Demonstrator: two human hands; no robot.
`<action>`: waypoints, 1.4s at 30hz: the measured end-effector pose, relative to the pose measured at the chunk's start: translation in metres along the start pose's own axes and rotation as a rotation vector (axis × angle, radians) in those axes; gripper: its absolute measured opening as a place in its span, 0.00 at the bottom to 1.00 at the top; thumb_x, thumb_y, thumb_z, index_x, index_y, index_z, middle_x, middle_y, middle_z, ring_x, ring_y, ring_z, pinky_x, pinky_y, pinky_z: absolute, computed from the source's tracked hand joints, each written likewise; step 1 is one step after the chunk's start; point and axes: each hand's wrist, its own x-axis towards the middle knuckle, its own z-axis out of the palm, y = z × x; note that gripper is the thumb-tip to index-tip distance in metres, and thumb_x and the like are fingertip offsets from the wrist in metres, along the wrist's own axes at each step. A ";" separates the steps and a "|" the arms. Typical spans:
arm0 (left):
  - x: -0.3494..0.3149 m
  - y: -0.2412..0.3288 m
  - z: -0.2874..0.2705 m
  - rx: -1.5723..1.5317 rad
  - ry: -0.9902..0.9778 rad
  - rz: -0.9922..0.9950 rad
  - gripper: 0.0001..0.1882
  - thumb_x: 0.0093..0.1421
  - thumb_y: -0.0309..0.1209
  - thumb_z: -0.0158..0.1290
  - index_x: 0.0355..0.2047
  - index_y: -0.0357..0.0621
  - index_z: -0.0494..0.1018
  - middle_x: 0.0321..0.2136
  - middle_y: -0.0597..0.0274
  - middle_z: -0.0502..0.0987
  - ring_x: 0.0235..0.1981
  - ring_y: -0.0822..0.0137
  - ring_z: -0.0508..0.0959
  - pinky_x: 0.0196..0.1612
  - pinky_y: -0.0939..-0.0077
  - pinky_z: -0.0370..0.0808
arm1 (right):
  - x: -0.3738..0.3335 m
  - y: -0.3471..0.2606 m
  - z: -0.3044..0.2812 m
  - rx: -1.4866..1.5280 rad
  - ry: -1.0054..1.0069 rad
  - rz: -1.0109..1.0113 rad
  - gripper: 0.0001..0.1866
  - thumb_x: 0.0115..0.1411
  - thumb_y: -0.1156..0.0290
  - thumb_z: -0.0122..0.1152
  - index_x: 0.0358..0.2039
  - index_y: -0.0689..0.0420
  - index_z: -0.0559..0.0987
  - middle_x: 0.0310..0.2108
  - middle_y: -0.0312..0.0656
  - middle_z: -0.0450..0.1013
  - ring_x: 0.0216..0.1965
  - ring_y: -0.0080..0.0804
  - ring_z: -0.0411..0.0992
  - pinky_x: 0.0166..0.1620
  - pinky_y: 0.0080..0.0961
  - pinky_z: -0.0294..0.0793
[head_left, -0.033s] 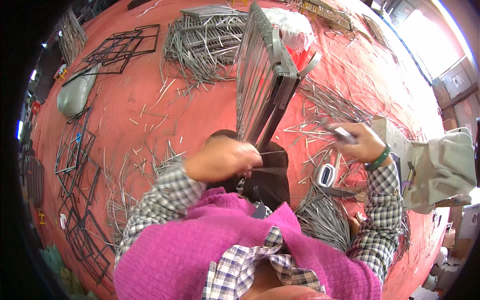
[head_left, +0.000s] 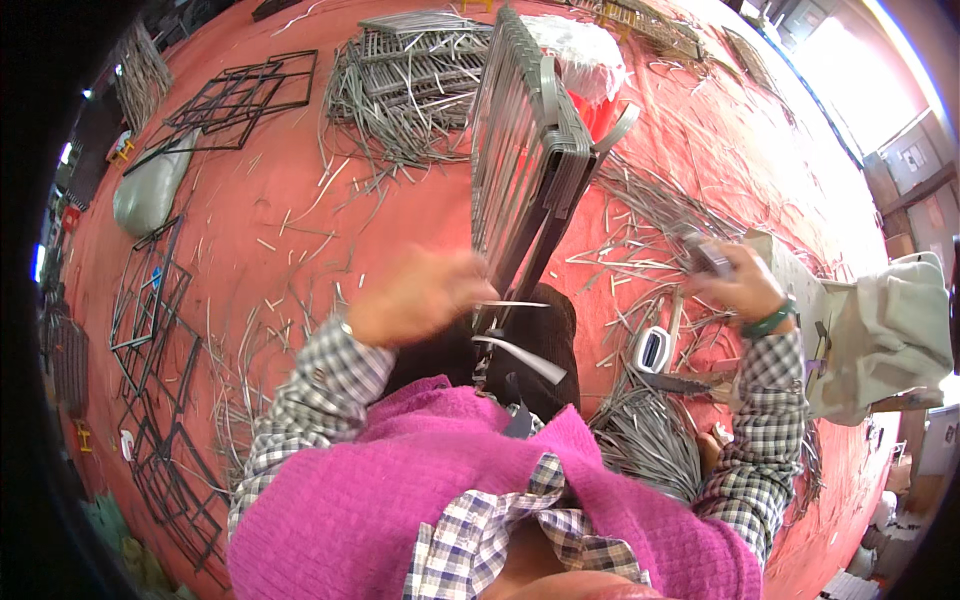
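Observation:
A dark frame wound with grey flat strips (head_left: 500, 150) leans upright in front of me, its lower end between my legs. Near that end is my left hand (head_left: 420, 297), blurred by motion; its fingers cannot be made out. Just by its fingertips lies a thin pale strip (head_left: 520, 303). Below, a short grey strip (head_left: 530, 360) curls out from the frame's foot. My right hand (head_left: 745, 288) is closed round a small grey tool (head_left: 706, 254), too smeared to tell its kind, off to the right of the frame.
Several dark metal frames (head_left: 155, 330) lie on the red floor to the left. A heap of strip-wound frames (head_left: 410, 85) is at the far side. Loose strips (head_left: 650, 435) bunch by my right arm, beside a white oval ring-shaped thing (head_left: 653, 350) and a cloth-covered seat (head_left: 890, 330).
My left hand has pulled back left from the frame's lower end, and two strip ends now show there. My right hand has shifted slightly right with the tool.

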 end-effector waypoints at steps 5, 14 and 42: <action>0.047 -0.004 -0.055 0.131 0.479 0.243 0.36 0.52 0.50 0.56 0.53 0.36 0.64 0.53 0.49 0.66 0.57 0.59 0.65 0.58 0.66 0.60 | -0.069 0.123 -0.083 -0.882 0.653 0.758 0.35 0.49 0.46 0.59 0.57 0.46 0.66 0.49 0.47 0.69 0.48 0.45 0.69 0.49 0.37 0.68; 0.126 0.009 -0.051 -0.149 0.246 0.450 0.25 0.51 0.41 0.62 0.43 0.39 0.70 0.27 0.69 0.71 0.31 0.78 0.71 0.37 0.81 0.71 | -0.112 0.170 -0.073 -1.177 0.750 0.639 0.27 0.58 0.45 0.49 0.52 0.47 0.70 0.51 0.43 0.68 0.52 0.38 0.67 0.53 0.37 0.64; 0.103 -0.019 -0.055 -0.154 0.908 0.489 0.25 0.50 0.46 0.60 0.41 0.41 0.73 0.36 0.56 0.73 0.40 0.56 0.72 0.44 0.63 0.68 | 0.152 -0.173 0.108 0.720 0.448 -0.602 0.13 0.61 0.68 0.50 0.28 0.64 0.76 0.20 0.35 0.70 0.23 0.18 0.66 0.29 0.16 0.65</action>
